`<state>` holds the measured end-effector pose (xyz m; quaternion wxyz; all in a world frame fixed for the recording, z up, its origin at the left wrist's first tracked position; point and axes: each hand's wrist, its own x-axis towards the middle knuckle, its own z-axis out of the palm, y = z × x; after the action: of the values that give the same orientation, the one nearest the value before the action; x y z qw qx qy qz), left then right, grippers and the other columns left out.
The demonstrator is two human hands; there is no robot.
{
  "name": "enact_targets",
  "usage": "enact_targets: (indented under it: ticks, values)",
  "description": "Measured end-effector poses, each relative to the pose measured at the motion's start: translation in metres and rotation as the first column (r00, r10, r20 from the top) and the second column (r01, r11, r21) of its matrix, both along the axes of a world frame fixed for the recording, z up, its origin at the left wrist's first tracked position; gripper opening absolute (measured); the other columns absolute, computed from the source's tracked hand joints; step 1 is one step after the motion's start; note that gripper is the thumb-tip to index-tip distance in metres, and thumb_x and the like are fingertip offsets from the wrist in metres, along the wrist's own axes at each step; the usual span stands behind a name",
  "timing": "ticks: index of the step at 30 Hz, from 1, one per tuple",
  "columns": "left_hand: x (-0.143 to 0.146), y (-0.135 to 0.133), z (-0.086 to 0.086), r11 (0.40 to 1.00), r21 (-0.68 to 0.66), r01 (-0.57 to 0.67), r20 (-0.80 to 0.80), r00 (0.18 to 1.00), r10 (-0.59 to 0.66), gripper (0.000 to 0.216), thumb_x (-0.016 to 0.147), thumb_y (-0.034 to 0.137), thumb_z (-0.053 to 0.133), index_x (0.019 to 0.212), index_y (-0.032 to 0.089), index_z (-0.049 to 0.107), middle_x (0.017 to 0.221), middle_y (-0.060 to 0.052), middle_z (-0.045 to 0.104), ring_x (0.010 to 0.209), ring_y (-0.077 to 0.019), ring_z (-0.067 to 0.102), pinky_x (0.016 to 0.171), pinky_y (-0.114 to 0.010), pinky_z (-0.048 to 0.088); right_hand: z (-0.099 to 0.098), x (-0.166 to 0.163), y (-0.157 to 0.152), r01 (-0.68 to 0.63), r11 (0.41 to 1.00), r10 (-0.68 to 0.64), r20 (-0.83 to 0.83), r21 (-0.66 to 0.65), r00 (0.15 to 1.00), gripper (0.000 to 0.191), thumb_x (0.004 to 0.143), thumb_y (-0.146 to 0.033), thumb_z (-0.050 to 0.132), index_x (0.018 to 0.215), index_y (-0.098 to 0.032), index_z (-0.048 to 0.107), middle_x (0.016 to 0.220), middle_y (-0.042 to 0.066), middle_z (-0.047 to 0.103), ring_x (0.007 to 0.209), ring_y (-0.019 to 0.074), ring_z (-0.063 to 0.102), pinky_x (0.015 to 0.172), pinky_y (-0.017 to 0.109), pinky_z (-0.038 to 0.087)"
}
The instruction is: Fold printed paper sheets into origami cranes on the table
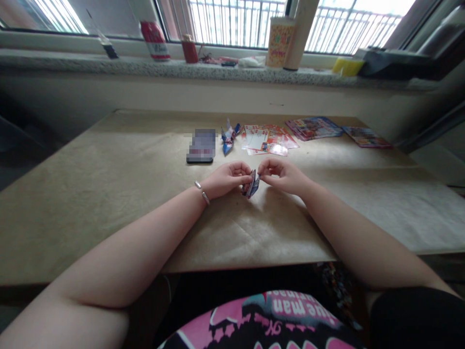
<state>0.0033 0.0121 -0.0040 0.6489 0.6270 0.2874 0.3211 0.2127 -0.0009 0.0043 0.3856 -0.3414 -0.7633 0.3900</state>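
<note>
Between my hands is a small folded piece of printed paper, dark blue and purple, standing up off the table in layered flaps. My left hand pinches its left side between thumb and fingers. At its upper right edge, my right hand pinches a flap with thumb and forefinger. A silver open bangle sits on my left wrist. Just beyond my hands lies a folded paper crane in blue, white and red.
A phone lies left of the crane. Red and white printed sheets and colourful stacked leaflets spread to the right, with another leaflet pile beyond. The windowsill holds a can, a paper cup and a red bottle.
</note>
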Motion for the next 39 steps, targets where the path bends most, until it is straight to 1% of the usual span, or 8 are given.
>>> enact_targets:
  ticks: [8,12,16,18,20,26,33,39]
  values:
    - [0.000,-0.002,-0.001,0.999,0.013,0.042,-0.002,0.999,-0.042,0.039,0.074,0.041,0.077,0.088,0.014,0.053,0.065,0.003,0.063,0.055,-0.0085,0.059,0.055,-0.022,0.047,-0.003,0.002,0.002,0.000,1.000,0.001,0.038,-0.025,0.999,0.024,0.081,-0.041,0.067,0.085,-0.018,0.061,0.075,0.001,0.060,0.064,0.0108,0.051,0.064,0.027,0.044]
    - [0.000,-0.001,-0.005,0.994,0.006,0.106,-0.050,0.993,-0.106,0.044,0.071,0.040,0.080,0.090,0.016,0.048,0.064,0.003,0.063,0.056,-0.0103,0.060,0.055,-0.022,0.046,-0.004,0.001,0.002,0.039,0.999,-0.042,0.090,0.036,0.995,0.021,0.082,-0.039,0.065,0.085,-0.018,0.062,0.070,-0.001,0.058,0.063,0.0108,0.050,0.065,0.027,0.044]
    - [0.003,-0.001,-0.006,0.996,0.056,0.071,-0.073,0.995,-0.066,0.042,0.069,0.036,0.080,0.092,0.016,0.051,0.068,0.003,0.063,0.059,-0.0095,0.060,0.057,-0.022,0.046,-0.004,0.000,0.001,0.073,0.984,-0.089,0.089,0.163,0.992,0.009,0.082,-0.028,0.062,0.083,-0.019,0.061,0.071,-0.001,0.058,0.062,0.0109,0.052,0.063,0.027,0.045]
    - [0.004,-0.003,-0.003,0.993,0.093,0.071,-0.107,0.992,-0.061,0.036,0.074,0.037,0.075,0.092,0.014,0.054,0.071,0.001,0.064,0.061,-0.0095,0.060,0.059,-0.022,0.046,-0.003,-0.001,0.000,0.086,0.970,-0.111,0.098,0.229,0.989,0.004,0.081,-0.023,0.060,0.083,-0.020,0.061,0.073,0.000,0.059,0.064,0.0114,0.053,0.063,0.027,0.046]
    - [0.006,-0.006,0.001,0.989,0.130,0.070,-0.159,0.986,-0.049,0.029,0.077,0.037,0.072,0.084,0.014,0.056,0.068,0.001,0.062,0.060,-0.0086,0.057,0.059,-0.022,0.045,-0.002,-0.001,-0.001,0.087,0.955,-0.128,0.127,0.285,0.984,0.003,0.080,-0.020,0.060,0.082,-0.021,0.061,0.074,0.000,0.060,0.066,0.0120,0.054,0.063,0.026,0.046]
    - [0.008,-0.012,0.002,0.990,0.140,-0.004,-0.162,0.986,0.027,0.025,0.076,0.036,0.069,0.079,0.015,0.055,0.067,0.001,0.061,0.063,-0.0112,0.060,0.060,-0.023,0.045,0.003,-0.002,-0.004,0.060,0.887,-0.169,0.201,0.458,0.965,0.006,0.078,-0.015,0.060,0.079,-0.021,0.060,0.076,0.001,0.061,0.070,0.0138,0.055,0.066,0.027,0.046]
    - [0.010,-0.012,0.002,0.985,0.156,-0.074,-0.169,0.981,0.101,0.029,0.076,0.041,0.068,0.076,0.015,0.054,0.063,0.003,0.056,0.056,-0.0092,0.053,0.054,-0.022,0.042,0.005,-0.002,-0.005,0.056,0.825,-0.234,0.249,0.562,0.940,0.005,0.079,-0.016,0.059,0.080,-0.021,0.058,0.077,0.001,0.063,0.072,0.0153,0.057,0.068,0.029,0.046]
    - [0.010,-0.010,-0.002,0.958,0.254,-0.134,-0.192,0.964,0.186,0.030,0.076,0.044,0.066,0.075,0.015,0.055,0.063,0.002,0.055,0.056,-0.0092,0.050,0.052,-0.021,0.039,0.006,-0.002,-0.006,0.081,0.771,-0.314,0.266,0.632,0.911,0.005,0.080,-0.017,0.059,0.079,-0.021,0.059,0.077,0.001,0.064,0.072,0.0162,0.058,0.071,0.030,0.046]
